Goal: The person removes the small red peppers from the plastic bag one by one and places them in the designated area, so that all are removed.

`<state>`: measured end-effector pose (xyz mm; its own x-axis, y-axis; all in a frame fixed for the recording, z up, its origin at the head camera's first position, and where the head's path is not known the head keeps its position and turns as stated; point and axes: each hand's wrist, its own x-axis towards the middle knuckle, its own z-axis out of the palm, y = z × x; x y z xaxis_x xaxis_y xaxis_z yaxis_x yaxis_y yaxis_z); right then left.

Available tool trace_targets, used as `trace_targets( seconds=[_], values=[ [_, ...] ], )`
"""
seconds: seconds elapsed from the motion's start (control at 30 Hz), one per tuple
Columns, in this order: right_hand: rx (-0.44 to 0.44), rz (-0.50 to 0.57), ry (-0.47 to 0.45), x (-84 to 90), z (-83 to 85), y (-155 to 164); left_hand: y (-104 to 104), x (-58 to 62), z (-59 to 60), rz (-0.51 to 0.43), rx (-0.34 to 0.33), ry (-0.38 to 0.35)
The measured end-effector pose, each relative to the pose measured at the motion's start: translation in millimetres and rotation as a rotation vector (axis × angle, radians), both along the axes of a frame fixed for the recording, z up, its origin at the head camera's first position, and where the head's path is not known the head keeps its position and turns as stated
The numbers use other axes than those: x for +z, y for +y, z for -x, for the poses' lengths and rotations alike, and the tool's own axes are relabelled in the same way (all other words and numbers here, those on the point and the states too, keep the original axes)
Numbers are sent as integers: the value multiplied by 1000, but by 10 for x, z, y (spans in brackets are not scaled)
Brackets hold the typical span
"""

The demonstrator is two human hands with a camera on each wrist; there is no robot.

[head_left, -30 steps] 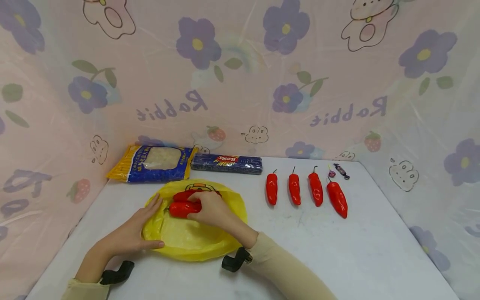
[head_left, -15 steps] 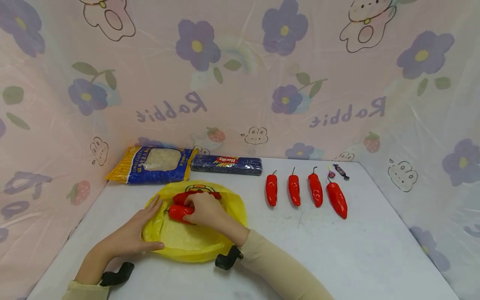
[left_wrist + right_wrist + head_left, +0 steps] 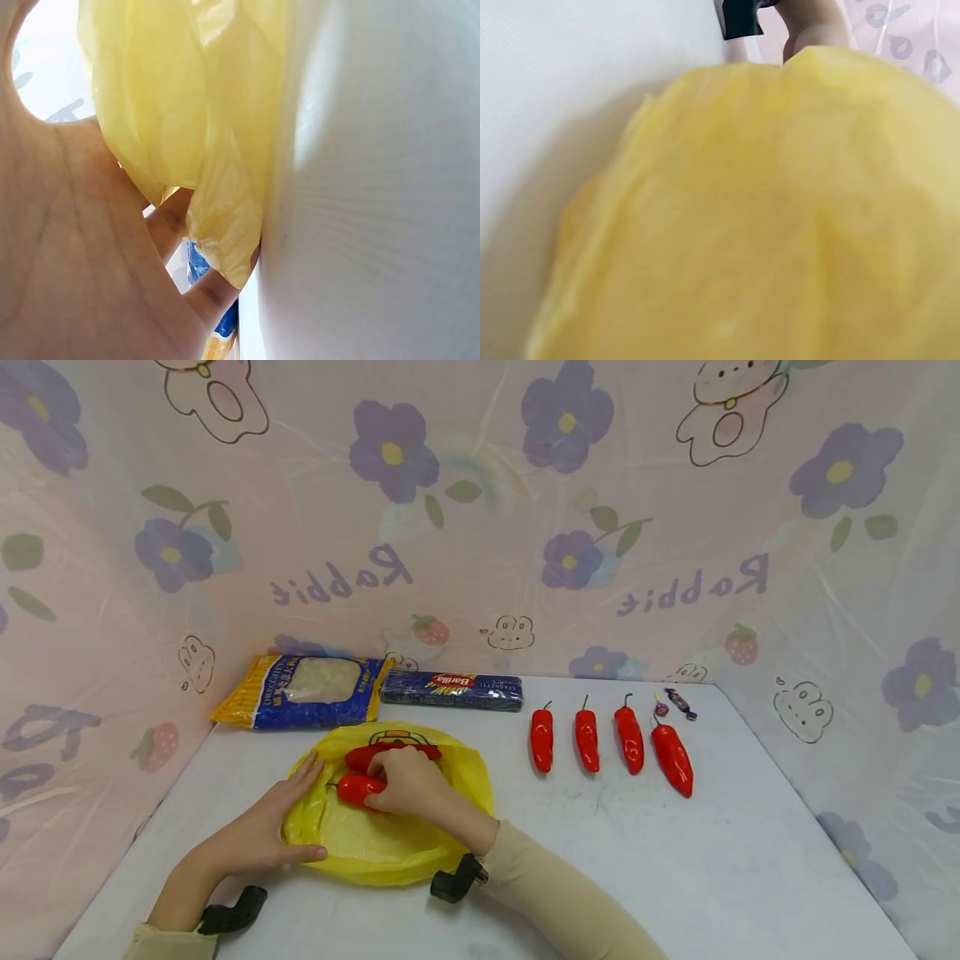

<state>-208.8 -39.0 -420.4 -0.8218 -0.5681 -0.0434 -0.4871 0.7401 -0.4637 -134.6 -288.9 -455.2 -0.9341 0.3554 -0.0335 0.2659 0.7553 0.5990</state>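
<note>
While my left hand lies flat with straight fingers on the edge of the yellow bag, my right hand curls around a red pepper lying on that bag. A second pepper seems to touch it, just behind my knuckles.

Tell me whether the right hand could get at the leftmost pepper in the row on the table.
Probably yes. The right hand grips a red pepper on the yellow bag, but bare table lies between it and the leftmost row pepper; it would likely have to let go first.
</note>
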Motion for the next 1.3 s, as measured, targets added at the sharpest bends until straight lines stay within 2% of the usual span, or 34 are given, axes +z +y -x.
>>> trace_targets(
  seconds=[0.33, 0.53, 0.87, 1.07, 1.3],
  values=[
    [-13, 59, 16, 92, -88, 188, 5, -10, -14, -6, -3, 12],
    [0, 152, -32, 172, -191, 393, -11, -41, -17, -10, -7, 34],
    [-52, 234, -87, 371, -382, 729, 2, -18, -17, -12, -8, 31],
    [-57, 281, -63, 462, -466, 908, -4, -25, -7, -7, -11, 36],
    [-87, 342, -48, 542, -486, 1100, -9, -12, -7, -6, -13, 28]
  ],
)
